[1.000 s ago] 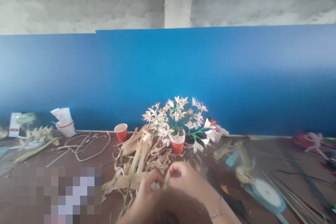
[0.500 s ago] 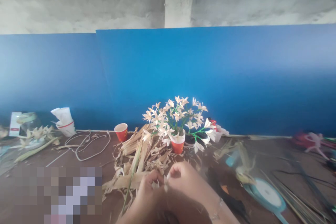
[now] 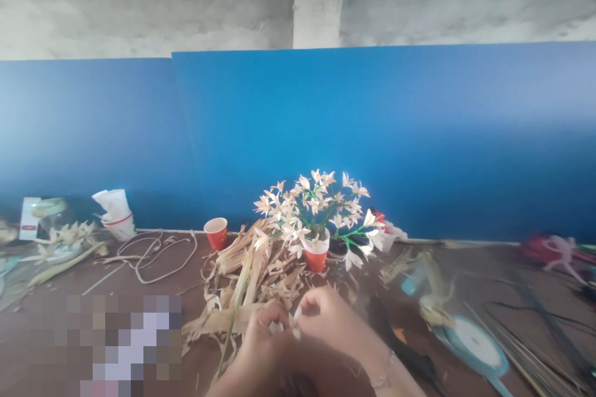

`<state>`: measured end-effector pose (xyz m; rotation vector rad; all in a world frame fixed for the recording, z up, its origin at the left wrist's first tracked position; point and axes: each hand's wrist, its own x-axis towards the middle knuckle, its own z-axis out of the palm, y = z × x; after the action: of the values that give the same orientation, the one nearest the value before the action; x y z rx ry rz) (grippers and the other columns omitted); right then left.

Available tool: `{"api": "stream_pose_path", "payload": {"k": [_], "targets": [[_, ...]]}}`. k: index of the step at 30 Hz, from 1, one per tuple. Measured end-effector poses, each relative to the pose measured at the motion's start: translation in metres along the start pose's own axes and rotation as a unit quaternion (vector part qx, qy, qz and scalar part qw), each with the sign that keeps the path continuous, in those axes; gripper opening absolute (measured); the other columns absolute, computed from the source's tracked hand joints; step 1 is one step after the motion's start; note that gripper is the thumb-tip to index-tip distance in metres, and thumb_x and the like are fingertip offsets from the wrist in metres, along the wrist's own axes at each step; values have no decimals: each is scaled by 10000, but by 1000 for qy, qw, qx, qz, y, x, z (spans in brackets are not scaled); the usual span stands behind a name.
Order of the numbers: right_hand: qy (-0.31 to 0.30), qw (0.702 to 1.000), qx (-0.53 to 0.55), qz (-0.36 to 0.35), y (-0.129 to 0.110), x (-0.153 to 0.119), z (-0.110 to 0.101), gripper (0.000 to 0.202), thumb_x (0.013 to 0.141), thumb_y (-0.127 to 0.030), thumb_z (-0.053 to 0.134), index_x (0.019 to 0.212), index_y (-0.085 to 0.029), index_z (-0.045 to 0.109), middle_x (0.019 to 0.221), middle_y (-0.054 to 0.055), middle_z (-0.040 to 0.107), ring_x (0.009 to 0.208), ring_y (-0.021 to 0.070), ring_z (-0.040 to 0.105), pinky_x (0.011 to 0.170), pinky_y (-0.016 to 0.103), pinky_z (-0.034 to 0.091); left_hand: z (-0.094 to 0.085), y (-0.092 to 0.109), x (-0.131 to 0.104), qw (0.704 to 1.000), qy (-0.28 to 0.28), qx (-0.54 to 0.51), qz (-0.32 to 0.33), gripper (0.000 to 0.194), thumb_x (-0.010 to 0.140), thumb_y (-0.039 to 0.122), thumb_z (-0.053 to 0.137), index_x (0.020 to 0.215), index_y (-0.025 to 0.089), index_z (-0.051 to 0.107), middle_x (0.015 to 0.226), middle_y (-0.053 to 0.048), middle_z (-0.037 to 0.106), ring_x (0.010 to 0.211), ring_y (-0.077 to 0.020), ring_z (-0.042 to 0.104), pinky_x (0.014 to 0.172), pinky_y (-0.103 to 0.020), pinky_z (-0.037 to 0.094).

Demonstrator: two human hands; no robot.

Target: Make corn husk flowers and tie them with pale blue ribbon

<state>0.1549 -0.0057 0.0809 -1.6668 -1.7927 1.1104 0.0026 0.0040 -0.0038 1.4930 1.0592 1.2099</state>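
My left hand (image 3: 269, 329) and my right hand (image 3: 321, 319) meet low in the middle of the view, fingertips nearly together. Between them is a small pale piece (image 3: 294, 325), mostly hidden by the fingers; it resembles a bit of husk or a petal. Both hands are closed in a pinch on it. Just beyond stands a red paper cup (image 3: 316, 259) holding white flowers (image 3: 298, 232) on green stems. Dry corn husks (image 3: 254, 276) lie heaped to the left of the cup, reaching under my left hand.
Another red paper cup (image 3: 216, 234) stands behind the husks, beside a white cable (image 3: 144, 260). At the right lie a light-blue tape roll (image 3: 479, 341), thin sticks (image 3: 526, 360) and a dark tool (image 3: 405, 347). A blue partition (image 3: 326, 111) closes the table's back.
Both hands stay in nearly the same place, with only a slight shift of the fingers around the pale piece. The whole view has moved a little.
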Motion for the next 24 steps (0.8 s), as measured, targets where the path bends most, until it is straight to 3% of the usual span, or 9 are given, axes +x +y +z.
{"api": "stream_pose_path", "payload": {"k": [4, 8, 13, 18, 24], "targets": [[-13, 1000, 16, -11, 2, 2, -1, 124, 637, -243, 578, 675, -160, 661, 647, 9, 668, 608, 122, 569, 514, 175, 369, -1, 4, 0, 999, 16, 44, -16, 157, 559, 142, 612, 466, 172, 489, 528, 34, 481, 559, -123, 439, 571, -223, 355], [13, 999, 23, -45, 8, 6, 1, 196, 714, -303, 529, 735, -157, 658, 642, 11, 649, 592, 115, 568, 530, 178, 383, -2, 4, 2, 994, 62, 77, -43, 140, 586, 202, 608, 502, 175, 499, 488, 53, 427, 520, -114, 394, 527, -213, 328], [19, 1000, 5, -14, 3, 3, 4, 236, 699, -377, 566, 641, -151, 605, 586, -1, 603, 586, 119, 543, 508, 176, 359, -1, -2, 4, 992, 90, 84, -37, 103, 572, 157, 569, 508, 174, 491, 480, 55, 421, 496, -103, 361, 491, -203, 297], [21, 1000, 0, 21, -6, 1, 7, 102, 680, -239, 541, 639, -161, 592, 569, -19, 580, 570, 111, 525, 519, 175, 358, 2, -4, 4, 993, 89, 64, -49, 99, 577, 145, 574, 512, 171, 504, 484, 48, 427, 507, -110, 386, 495, -211, 315], [48, 999, -9, -6, -4, 2, 6, 76, 678, -208, 520, 641, -177, 579, 610, -10, 584, 622, 126, 539, 554, 188, 366, 2, -4, 4, 996, 50, 1, -69, 101, 594, 158, 628, 547, 162, 539, 522, 28, 480, 543, -123, 435, 531, -229, 356]]}}
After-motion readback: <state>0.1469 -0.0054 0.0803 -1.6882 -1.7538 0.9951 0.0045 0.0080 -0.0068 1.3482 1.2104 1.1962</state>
